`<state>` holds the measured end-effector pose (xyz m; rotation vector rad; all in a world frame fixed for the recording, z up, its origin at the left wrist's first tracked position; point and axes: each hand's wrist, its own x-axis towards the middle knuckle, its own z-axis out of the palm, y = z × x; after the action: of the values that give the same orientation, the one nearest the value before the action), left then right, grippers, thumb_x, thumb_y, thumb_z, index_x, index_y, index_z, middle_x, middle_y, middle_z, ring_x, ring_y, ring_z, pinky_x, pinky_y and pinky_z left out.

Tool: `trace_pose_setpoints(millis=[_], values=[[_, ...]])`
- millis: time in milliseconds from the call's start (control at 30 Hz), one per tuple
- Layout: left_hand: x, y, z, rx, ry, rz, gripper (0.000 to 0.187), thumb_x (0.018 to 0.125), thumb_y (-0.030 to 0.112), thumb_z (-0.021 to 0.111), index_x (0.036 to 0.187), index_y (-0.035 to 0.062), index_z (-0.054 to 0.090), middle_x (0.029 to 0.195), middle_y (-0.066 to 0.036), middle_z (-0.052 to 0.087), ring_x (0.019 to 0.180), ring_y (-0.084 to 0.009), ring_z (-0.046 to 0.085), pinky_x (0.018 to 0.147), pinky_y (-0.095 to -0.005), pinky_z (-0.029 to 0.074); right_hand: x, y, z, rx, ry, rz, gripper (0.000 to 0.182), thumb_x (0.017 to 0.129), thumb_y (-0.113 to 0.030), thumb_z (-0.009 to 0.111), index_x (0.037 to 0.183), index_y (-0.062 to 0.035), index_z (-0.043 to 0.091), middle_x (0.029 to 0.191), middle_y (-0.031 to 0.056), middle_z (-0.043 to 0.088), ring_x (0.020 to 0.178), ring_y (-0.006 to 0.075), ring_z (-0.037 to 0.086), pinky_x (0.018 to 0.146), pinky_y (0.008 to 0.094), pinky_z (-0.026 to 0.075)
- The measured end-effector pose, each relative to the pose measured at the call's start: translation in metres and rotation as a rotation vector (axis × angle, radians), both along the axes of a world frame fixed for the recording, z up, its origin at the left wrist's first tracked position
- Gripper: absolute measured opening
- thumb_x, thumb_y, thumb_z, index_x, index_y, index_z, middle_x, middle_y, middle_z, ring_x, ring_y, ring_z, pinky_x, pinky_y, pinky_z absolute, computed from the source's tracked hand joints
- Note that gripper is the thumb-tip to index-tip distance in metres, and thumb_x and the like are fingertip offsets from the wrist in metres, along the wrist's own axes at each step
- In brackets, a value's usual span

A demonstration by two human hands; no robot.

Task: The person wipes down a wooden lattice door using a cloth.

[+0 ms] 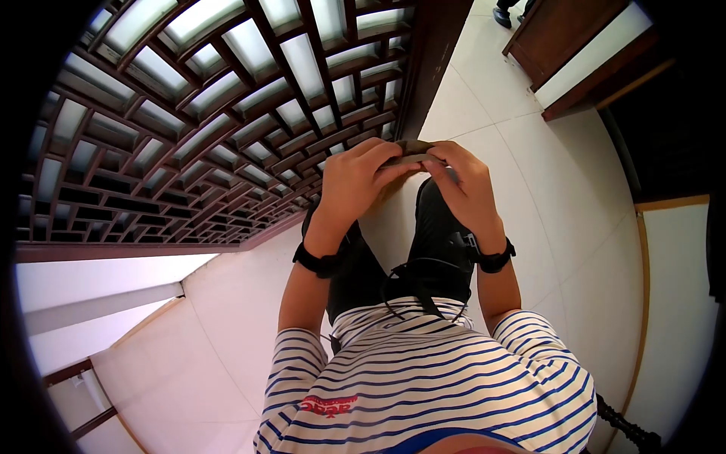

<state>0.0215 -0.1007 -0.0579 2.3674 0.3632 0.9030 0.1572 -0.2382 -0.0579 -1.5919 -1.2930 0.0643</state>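
Note:
Out in front of my lap, my left hand [352, 181] and my right hand [466, 185] pinch a folded brown cloth [414, 148] between thumbs and fingers. The cloth bridges the short gap between the two hands, and its far side is partly covered by my fingers. Part of it hangs down behind my left fingers. A black band [318, 262] circles my left wrist, and another dark band [497, 257] with a small device is on the right. My knees in dark trousers [439, 227] are just below the hands.
A dark wooden lattice screen [249, 98] stands close on the left, its edge near my left hand. Pale floor tiles [529, 174] stretch to the right. At the top, a person's shoe [502, 17] shows beside a brown wooden panel [556, 38].

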Motion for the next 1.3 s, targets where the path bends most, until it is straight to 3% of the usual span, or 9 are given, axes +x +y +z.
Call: trace_pose_setpoints(millis=[467,667,867,967,1033,1133,1200,1233,1300], values=[[-0.019,0.013,-0.041,0.086,-0.093,-0.055,0.019,0.079,0.013,0.074,0.091,0.0045,0.063,0.094,-0.009,0.066,0.086,-0.0300,0.063,0.075,-0.0375,0.050,0.014,-0.003,0.012,-0.012,0.623,0.110,0.019,0.088,-0.011,0.055,0.083,0.0056,0.063,0.076,0.0024,0.061,0.072,0.0091,0.051,0.067,0.0226,0.040],[-0.029,0.015,-0.037,-0.341,-0.142,-0.106,0.014,0.083,0.004,0.071,0.094,0.0041,0.062,0.094,-0.009,0.064,0.089,-0.0202,0.062,0.075,-0.0295,0.048,0.030,-0.011,0.007,-0.029,0.703,0.188,0.021,0.090,-0.012,0.051,0.083,0.0053,0.062,0.082,0.0039,0.061,0.080,0.0096,0.052,0.076,0.0224,0.039],[-0.031,0.018,-0.057,-0.797,-0.559,-0.322,0.046,0.087,0.001,0.067,0.128,0.0091,0.047,0.113,-0.008,0.060,0.100,-0.0149,0.058,0.081,-0.0275,0.047,0.019,-0.021,0.007,-0.018,0.822,0.350,0.024,0.099,-0.022,0.046,0.101,-0.0004,0.056,0.106,0.0111,0.059,0.095,0.0152,0.056,0.086,0.0297,0.043],[-0.038,0.018,-0.057,-1.021,-0.572,-0.402,0.072,0.085,0.019,0.074,0.143,0.0076,0.033,0.119,-0.013,0.058,0.106,-0.0200,0.057,0.089,-0.0314,0.046,0.017,-0.018,0.012,0.056,0.871,0.613,0.028,0.102,-0.023,0.045,0.117,-0.0009,0.056,0.111,0.0055,0.060,0.098,0.0125,0.058,0.083,0.0257,0.047],[-0.036,0.015,-0.052,-1.180,-0.558,-0.568,0.106,0.072,0.053,0.079,0.148,0.0036,0.025,0.125,-0.014,0.056,0.113,-0.0224,0.055,0.095,-0.0355,0.044,0.006,-0.010,0.020,0.055,0.979,0.617,0.028,0.103,-0.022,0.044,0.117,-0.0010,0.056,0.111,0.0056,0.060,0.100,0.0128,0.058,0.085,0.0265,0.047],[-0.052,0.008,-0.128,-1.317,-0.127,-0.534,0.134,0.051,0.077,0.075,0.149,0.0007,0.024,0.135,-0.011,0.052,0.125,-0.0207,0.047,0.106,-0.0365,0.035,0.005,-0.003,0.021,0.028,1.114,0.674,0.028,0.103,-0.021,0.043,0.120,-0.0008,0.055,0.112,0.0062,0.060,0.105,0.0134,0.058,0.089,0.0288,0.047],[-0.065,0.002,-0.145,-1.307,0.202,-0.660,0.119,0.055,0.069,0.080,0.143,0.0000,0.039,0.137,-0.007,0.051,0.128,-0.0165,0.043,0.108,-0.0341,0.032,0.004,0.002,0.021,0.066,1.172,0.701,0.030,0.103,-0.022,0.045,0.122,-0.0012,0.053,0.113,0.0060,0.060,0.105,0.0131,0.058,0.089,0.0297,0.047],[-0.064,-0.019,-0.138,-1.240,-0.072,-0.622,0.088,0.071,0.048,0.083,0.135,-0.0006,0.047,0.130,-0.006,0.055,0.119,-0.0146,0.049,0.101,-0.0318,0.039,0.005,0.005,0.022,0.069,1.155,0.706,0.030,0.103,-0.022,0.045,0.122,-0.0012,0.053,0.113,0.0060,0.060,0.105,0.0131,0.058,0.089,0.0297,0.047],[-0.057,-0.024,-0.116,-1.239,0.023,-0.532,0.076,0.077,0.038,0.080,0.134,-0.0009,0.048,0.127,-0.006,0.057,0.116,-0.0141,0.051,0.098,-0.0306,0.041,0.006,0.008,0.024,0.089,1.239,0.561,0.031,0.101,-0.022,0.047,0.124,-0.0018,0.051,0.115,0.0059,0.060,0.105,0.0133,0.058,0.090,0.0301,0.047]])
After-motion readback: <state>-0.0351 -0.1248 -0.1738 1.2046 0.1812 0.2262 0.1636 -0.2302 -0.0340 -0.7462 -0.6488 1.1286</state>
